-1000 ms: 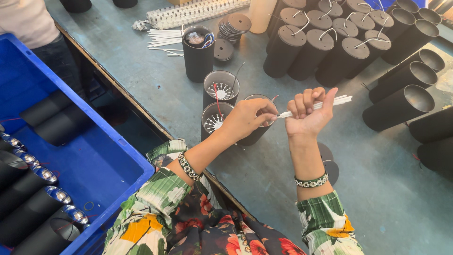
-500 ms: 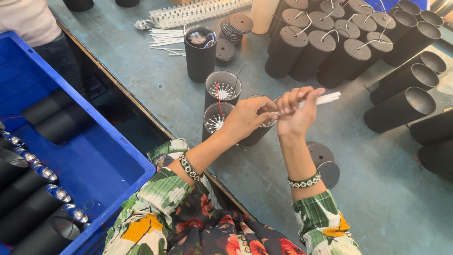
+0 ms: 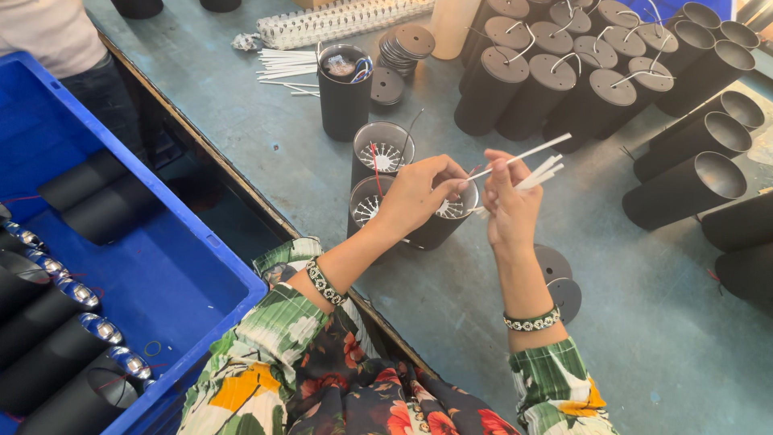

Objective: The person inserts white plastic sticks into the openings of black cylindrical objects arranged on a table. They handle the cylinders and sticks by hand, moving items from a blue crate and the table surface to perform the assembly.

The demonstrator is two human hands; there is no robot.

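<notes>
My left hand (image 3: 419, 193) pinches the near end of a thin white stick (image 3: 522, 155) just above an open black cylinder (image 3: 439, 225) with white spokes inside. My right hand (image 3: 509, 205) grips a small bundle of white sticks (image 3: 541, 173) that point up and to the right. Two more open black cylinders (image 3: 382, 153) with spoked insides and a red wire stand just left of my hands. Both wrists wear beaded bracelets.
A blue crate (image 3: 121, 266) at the left holds black tubes with silver ends. Many capped black cylinders (image 3: 564, 72) stand at the back right, others lie on their sides (image 3: 684, 189). Loose white sticks (image 3: 286, 64), stacked black discs (image 3: 407, 48) and two flat discs (image 3: 557, 274) lie on the grey table.
My hands have stayed over the same cylinder. The left hand has pulled one stick out from the bundle, and the sticks now tilt further upward.
</notes>
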